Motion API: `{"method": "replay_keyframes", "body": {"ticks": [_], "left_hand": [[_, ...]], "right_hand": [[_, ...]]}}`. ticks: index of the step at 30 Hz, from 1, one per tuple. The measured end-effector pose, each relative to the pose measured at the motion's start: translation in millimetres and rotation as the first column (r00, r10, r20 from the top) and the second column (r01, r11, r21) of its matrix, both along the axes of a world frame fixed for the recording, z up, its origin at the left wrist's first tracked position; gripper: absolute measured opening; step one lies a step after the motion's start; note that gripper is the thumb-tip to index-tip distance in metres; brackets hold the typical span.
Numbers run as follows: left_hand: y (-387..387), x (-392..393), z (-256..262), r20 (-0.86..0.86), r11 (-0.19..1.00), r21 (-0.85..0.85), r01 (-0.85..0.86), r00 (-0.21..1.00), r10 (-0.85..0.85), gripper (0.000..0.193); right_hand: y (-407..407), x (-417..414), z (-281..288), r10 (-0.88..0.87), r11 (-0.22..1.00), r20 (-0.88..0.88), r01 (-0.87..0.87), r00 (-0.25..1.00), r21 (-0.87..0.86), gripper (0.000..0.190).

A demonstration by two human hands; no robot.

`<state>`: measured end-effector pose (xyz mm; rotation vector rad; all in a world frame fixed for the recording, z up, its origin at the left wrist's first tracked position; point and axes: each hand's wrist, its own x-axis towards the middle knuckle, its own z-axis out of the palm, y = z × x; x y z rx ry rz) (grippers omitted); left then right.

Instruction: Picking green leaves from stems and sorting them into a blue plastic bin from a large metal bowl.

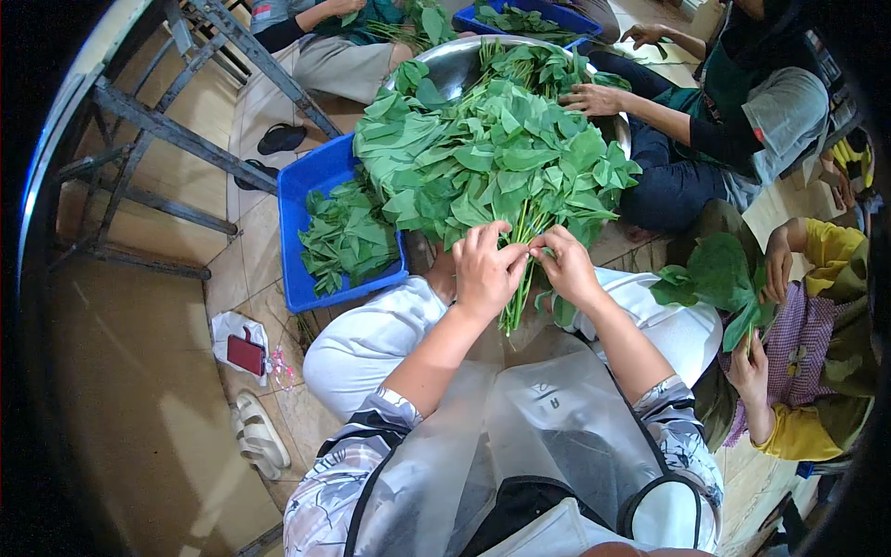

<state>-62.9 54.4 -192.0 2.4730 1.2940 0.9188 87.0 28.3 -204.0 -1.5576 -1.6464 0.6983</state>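
Note:
My left hand [486,268] and my right hand [565,264] meet at the stems of a bunch of leafy greens [518,299], thumbs and fingertips pinched close together on the stalks. The cut stem ends point down towards my lap. Beyond my hands, a large heap of green leaves [501,139] lies over a round metal basin [456,69], hiding much of it. At the left of the heap stands a blue plastic crate [296,268] with more leaves [348,233] inside.
Co-workers sit around the basin; one co-worker's hand [592,99] touches the leaves. At right, another person's hands [752,369] hold large leaves [724,278]. A metal frame [181,150], a red phone case [246,354] on a white cloth or bag, and sandals [261,432] are at left.

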Motion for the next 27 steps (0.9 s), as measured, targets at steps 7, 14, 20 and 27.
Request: {"method": "replay_keyframes", "body": {"ticks": [7, 14, 20, 27], "left_hand": [[9, 6, 8, -0.095, 0.994, -0.07, 0.082, 0.991, -0.089, 0.009], [6, 6, 0, -0.175, 0.993, -0.065, 0.099, 0.979, -0.109, 0.009], [7, 4, -4, -0.03, 0.976, -0.185, 0.116, 0.992, -0.123, 0.006], [7, 5, -4, 0.079, 0.964, -0.228, 0.139, 0.989, -0.124, 0.012]], "right_hand": [[-5, -3, 0, -0.005, 0.986, 0.232, -0.034, 0.973, 0.164, 0.008], [-5, -11, -9, -0.031, 0.959, 0.465, -0.104, 0.885, 0.263, 0.011], [-5, -13, -10, -0.088, 0.923, 0.493, -0.116, 0.865, 0.367, 0.011], [-4, -11, -7, -0.131, 0.916, 0.441, -0.062, 0.888, 0.396, 0.012]]}}
